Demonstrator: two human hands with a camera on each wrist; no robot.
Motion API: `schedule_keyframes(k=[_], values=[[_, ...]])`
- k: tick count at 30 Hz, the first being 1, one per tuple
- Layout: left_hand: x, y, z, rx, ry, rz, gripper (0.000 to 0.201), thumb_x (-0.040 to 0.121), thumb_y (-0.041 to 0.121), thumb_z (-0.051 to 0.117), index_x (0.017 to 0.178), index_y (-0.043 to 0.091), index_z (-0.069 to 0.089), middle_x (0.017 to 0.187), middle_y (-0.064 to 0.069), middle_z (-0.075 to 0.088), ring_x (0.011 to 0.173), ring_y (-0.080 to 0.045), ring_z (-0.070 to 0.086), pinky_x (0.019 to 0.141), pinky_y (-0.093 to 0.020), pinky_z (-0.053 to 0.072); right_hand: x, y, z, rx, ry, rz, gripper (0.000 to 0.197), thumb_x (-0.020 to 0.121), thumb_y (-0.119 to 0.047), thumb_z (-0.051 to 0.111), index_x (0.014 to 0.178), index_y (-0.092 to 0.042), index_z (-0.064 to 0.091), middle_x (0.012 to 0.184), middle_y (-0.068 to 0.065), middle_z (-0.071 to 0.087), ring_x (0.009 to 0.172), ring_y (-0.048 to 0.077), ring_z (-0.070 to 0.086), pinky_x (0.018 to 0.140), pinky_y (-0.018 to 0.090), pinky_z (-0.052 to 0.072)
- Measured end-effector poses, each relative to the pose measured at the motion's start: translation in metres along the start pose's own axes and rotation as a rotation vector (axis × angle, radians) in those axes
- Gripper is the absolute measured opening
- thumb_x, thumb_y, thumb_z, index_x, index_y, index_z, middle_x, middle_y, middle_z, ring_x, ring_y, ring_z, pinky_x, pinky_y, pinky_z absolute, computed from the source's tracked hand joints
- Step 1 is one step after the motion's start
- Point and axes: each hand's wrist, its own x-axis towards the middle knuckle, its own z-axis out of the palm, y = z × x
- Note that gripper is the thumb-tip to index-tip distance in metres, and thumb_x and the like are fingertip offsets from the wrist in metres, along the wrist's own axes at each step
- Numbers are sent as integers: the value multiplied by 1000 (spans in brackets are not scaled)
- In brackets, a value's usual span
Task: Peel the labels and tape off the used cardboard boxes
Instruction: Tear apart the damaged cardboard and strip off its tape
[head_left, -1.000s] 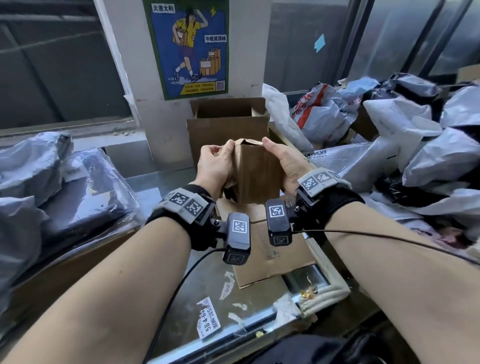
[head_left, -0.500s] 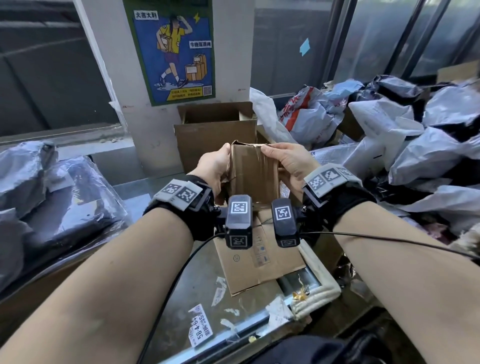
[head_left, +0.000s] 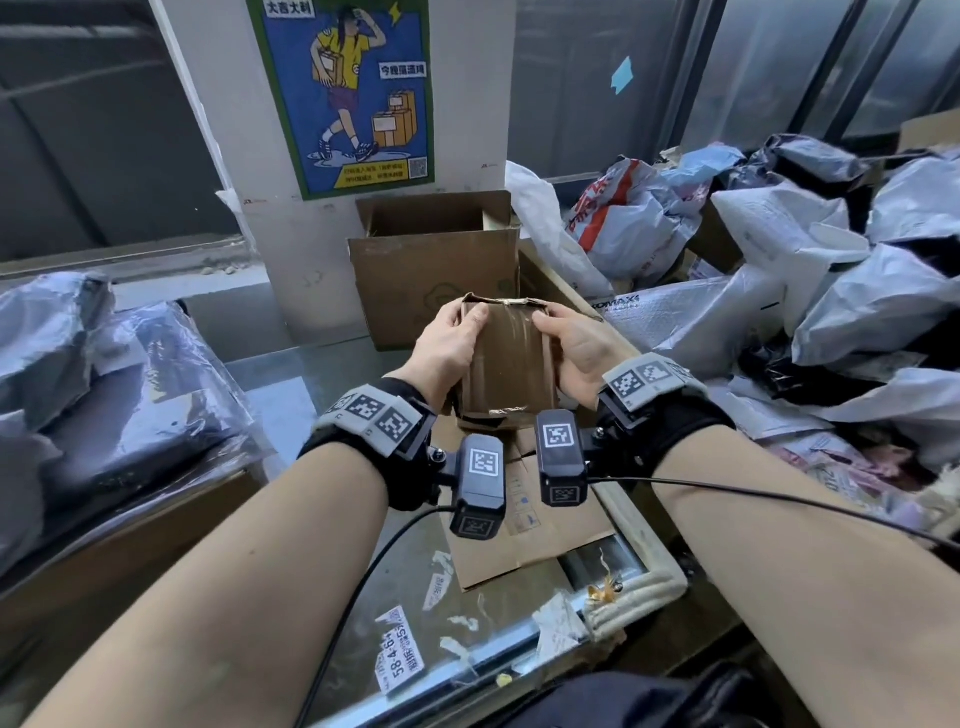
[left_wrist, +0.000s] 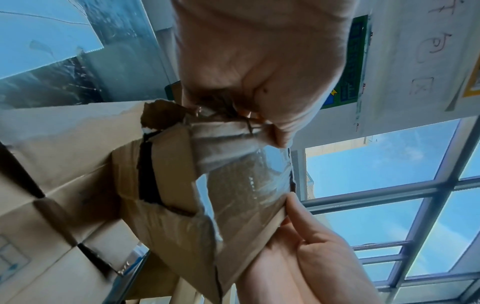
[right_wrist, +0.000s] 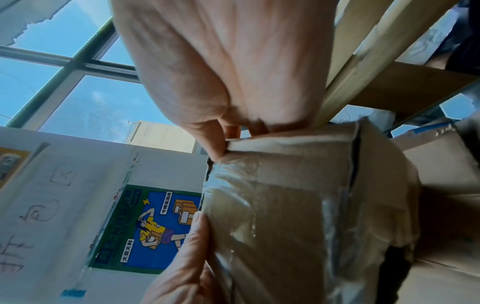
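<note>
In the head view I hold a small brown cardboard box (head_left: 506, 374) above the table, its broad face toward me. A strip of clear tape (head_left: 514, 332) runs down that face and wrinkles at the torn top edge. My left hand (head_left: 465, 325) grips the box's left side, thumb on the front near the top corner. My right hand (head_left: 558, 330) grips the right side the same way. In the left wrist view the left hand (left_wrist: 246, 107) pinches the top corner where the tape (left_wrist: 241, 181) is bunched. The right wrist view shows the box (right_wrist: 298, 205) covered in shiny tape.
A larger open cardboard box (head_left: 431, 270) stands behind against a pillar with a poster (head_left: 348, 93). Flattened cardboard (head_left: 535, 540) lies on the metal table under my wrists. Peeled label scraps (head_left: 400, 657) dot the near edge. Grey mailer bags pile up on the right (head_left: 831, 291) and left (head_left: 78, 374).
The small box has been turned from edge-on to its broad taped face toward me. Both hands have shifted along its sides and kept hold.
</note>
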Motion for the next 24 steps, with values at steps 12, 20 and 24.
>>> schedule_keyframes(k=[12,20,24], values=[[10,-2,4,-209,41,-6,20,96,12,54,107,26,64,111,-8,65,92,-19,61,89,-38,55,3,-5,1,-369,65,-50,21,87,0,51,90,-19,58,103,18,62,97,34,61,95,51,49],[13,-2,5,-208,65,-13,23,91,2,54,93,23,64,105,-10,65,92,-22,62,91,-39,53,8,-9,6,-435,158,-27,24,83,5,54,79,-18,57,94,15,62,93,32,62,93,49,50],[15,-2,5,-188,102,-15,18,91,9,58,92,26,63,112,-9,67,104,-26,64,94,-42,52,5,-10,9,-623,417,-152,20,78,-10,67,91,-19,54,101,2,60,97,19,55,83,30,43]])
